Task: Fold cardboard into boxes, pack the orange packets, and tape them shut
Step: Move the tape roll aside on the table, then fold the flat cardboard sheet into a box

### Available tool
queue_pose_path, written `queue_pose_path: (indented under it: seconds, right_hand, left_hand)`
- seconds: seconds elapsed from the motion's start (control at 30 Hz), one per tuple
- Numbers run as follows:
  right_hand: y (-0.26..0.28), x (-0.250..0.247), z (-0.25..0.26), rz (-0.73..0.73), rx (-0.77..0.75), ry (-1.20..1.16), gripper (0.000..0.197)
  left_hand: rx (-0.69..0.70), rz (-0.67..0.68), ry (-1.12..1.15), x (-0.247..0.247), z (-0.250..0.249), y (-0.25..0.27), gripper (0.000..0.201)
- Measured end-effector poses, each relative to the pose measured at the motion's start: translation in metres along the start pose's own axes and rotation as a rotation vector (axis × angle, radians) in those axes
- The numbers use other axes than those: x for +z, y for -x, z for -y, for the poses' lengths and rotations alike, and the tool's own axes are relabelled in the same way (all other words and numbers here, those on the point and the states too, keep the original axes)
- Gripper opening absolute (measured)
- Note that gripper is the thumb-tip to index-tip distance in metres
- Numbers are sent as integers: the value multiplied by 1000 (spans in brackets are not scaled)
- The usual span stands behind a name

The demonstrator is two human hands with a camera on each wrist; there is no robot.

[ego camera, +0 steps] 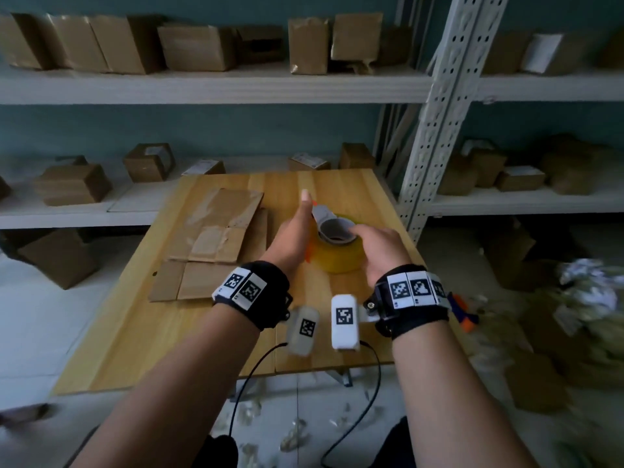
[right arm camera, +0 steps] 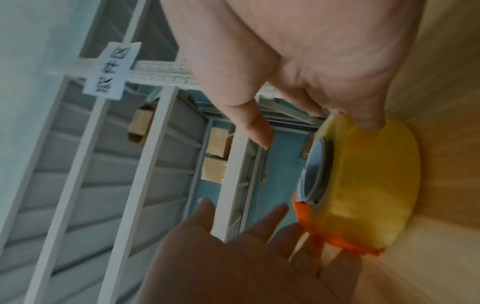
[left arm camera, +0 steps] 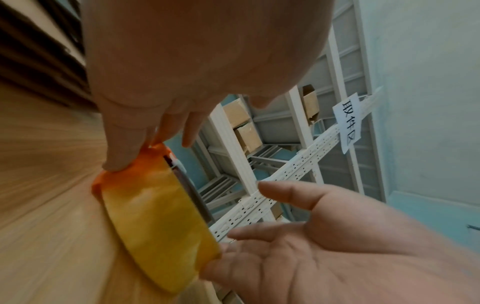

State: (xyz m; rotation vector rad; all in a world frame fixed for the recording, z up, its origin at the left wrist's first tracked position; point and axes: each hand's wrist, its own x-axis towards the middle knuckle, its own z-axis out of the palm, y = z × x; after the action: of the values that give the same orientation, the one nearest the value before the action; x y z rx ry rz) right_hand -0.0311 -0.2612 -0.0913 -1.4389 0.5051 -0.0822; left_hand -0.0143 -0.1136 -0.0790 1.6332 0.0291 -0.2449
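Observation:
A yellow tape roll [ego camera: 341, 256] in an orange dispenser lies flat on the wooden table [ego camera: 141, 332], between my two hands. My left hand [ego camera: 297, 228] is at its left side with straight fingers, and one fingertip [left arm camera: 116, 162] presses on the orange dispenser [left arm camera: 155, 153]. My right hand [ego camera: 374, 241] reaches over the right side, palm open, its fingertips [right arm camera: 369, 123] touching the yellow tape roll [right arm camera: 369, 185]. Neither hand curls round the tape roll [left arm camera: 155, 226]. Flattened cardboard [ego camera: 216, 228] lies to the left of the hands. No orange packets are in view.
A second flat cardboard piece [ego camera: 189, 280] lies nearer on the table. A blue and orange tool [ego camera: 464, 314] sits by the table's right edge. White shelves [ego camera: 216, 86] with brown boxes stand behind. Crumpled paper and boxes litter the floor at right [ego camera: 574, 298].

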Motion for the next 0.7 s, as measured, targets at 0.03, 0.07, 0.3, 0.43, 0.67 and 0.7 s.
queue_pose_path:
  seconds: [0.03, 0.07, 0.3, 0.43, 0.67, 0.7]
  right_hand:
    - [6, 1, 2, 8, 25, -12, 73]
    - [14, 3, 5, 2, 52, -20, 65]
    - [49, 31, 4, -91, -120, -35, 88]
    - [70, 56, 3, 18, -152, -108, 95]
    - [80, 108, 1, 347, -148, -159, 68]
    - [75, 117, -3, 399, -134, -182, 72]
  left_hand:
    - [2, -2, -19, 0, -2, 3, 104]
    - [18, -3, -38, 0, -5, 7, 105]
    - [143, -90, -25, -47, -15, 41, 85]
    - [181, -247, 75, -89, -7, 56, 64]
    - [159, -477, 291, -137, 28, 57, 49]
    - [147, -492, 308, -140, 28, 54, 48]
